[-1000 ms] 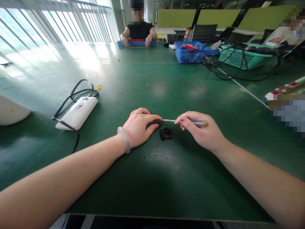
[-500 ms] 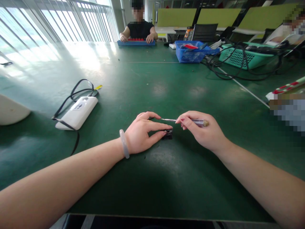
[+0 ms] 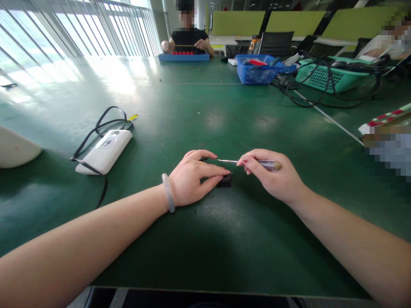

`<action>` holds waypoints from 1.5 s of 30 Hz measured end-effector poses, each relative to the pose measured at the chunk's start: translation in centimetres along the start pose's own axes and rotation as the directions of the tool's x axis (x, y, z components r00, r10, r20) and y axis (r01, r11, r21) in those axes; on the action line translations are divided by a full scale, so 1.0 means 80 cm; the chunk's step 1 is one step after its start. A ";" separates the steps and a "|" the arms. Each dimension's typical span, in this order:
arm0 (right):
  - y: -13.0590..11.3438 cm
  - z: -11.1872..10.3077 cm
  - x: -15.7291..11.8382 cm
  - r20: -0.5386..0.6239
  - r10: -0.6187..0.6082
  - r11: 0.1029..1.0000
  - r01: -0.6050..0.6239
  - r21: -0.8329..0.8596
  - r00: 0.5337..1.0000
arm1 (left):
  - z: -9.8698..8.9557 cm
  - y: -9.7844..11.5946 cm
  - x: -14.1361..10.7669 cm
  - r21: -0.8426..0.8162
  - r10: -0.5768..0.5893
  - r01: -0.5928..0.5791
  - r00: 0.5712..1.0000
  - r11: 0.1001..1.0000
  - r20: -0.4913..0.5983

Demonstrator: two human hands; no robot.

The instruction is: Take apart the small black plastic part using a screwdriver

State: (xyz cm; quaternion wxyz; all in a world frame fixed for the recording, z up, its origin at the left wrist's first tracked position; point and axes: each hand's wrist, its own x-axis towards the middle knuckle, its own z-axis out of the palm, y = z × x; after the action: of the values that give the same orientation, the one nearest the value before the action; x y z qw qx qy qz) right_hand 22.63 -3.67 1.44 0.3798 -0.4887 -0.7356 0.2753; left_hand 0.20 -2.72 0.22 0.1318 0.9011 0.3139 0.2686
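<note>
My left hand [image 3: 195, 177] rests on the green table [image 3: 244, 244], its thumb and fingertips on a small black part [image 3: 225, 181] lying flat there. A ring and a pale wrist bangle [image 3: 168, 192] are on that side. My right hand [image 3: 272, 174] is closed around the clear handle of a screwdriver [image 3: 268, 164]. The thin metal shaft points left, its tip just above the black part and near my left index finger, without visibly touching the part.
A white power bank [image 3: 104, 152] with a black cable lies at the left. Far back sit a blue basket [image 3: 257, 76], a teal basket [image 3: 330, 79] and tangled black cables. A person sits opposite behind a blue tray [image 3: 183, 57] with red pieces.
The person opposite has raised both hands from the blue tray and holds a thin yellowish strip between them. The black part under my left fingers has shifted very slightly left.
</note>
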 end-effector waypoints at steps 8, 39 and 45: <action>-0.002 -0.001 0.001 -0.004 -0.001 1.000 0.001 0.000 1.000 | 0.003 -0.002 -0.001 0.092 -0.029 0.028 1.000 0.995 0.009; 0.001 -0.003 0.000 -0.022 -0.017 1.000 0.016 -0.026 1.000 | 0.001 -0.021 0.005 -0.049 0.018 -0.018 1.000 0.999 -0.012; -0.001 -0.003 0.000 -0.028 -0.027 0.999 0.026 -0.032 0.999 | -0.002 -0.013 0.003 0.048 0.024 -0.026 0.999 0.999 0.043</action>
State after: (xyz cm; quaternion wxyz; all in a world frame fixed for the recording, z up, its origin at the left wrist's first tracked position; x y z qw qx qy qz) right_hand 22.81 -3.70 1.62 0.3860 -0.4889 -0.7408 0.2514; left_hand -0.23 -1.76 0.02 0.1133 0.9134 0.3061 0.2432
